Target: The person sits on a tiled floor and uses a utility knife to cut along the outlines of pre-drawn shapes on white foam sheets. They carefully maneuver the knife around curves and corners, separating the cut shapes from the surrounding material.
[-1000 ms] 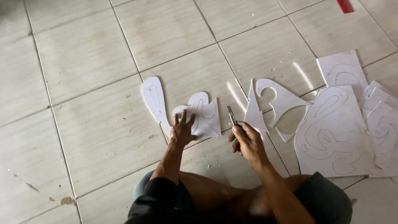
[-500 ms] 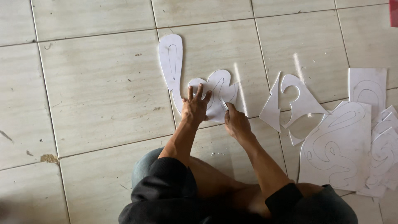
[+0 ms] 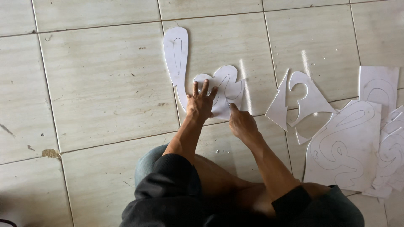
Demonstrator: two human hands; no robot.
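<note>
Now right hand [image 3: 242,125] still at paper cutout [image 3: 227,90], left hand [image 3: 200,103] still pressing

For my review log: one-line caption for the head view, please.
Seated on a tiled floor, left hand presses a white paper cutout flat while right hand works its edge.

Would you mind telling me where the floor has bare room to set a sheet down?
The tiles left of the long cutout are bare, as is the strip above it. The right side is crowded with the paper stack.
</note>
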